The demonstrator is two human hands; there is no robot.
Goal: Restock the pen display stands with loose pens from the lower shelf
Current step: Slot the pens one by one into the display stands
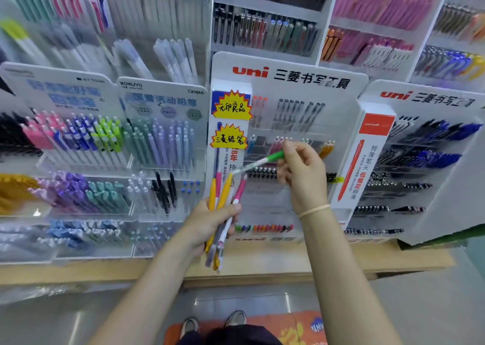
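Before the uni stand [288, 76], right hand [301, 171] pinches a green pen [265, 161] near its middle row; left hand [210, 221] grips a bundle [223, 208] not yet placed, so restocking looks midway.

There is one view only, from a wide-angle camera on the person's head, looking forward and down, close to a wall of pen display stands [288, 124] filling the upper frame. The wooden shelf edge [341, 266] crosses the middle; floor and the person's shoes [236, 318] sit at bottom centre.
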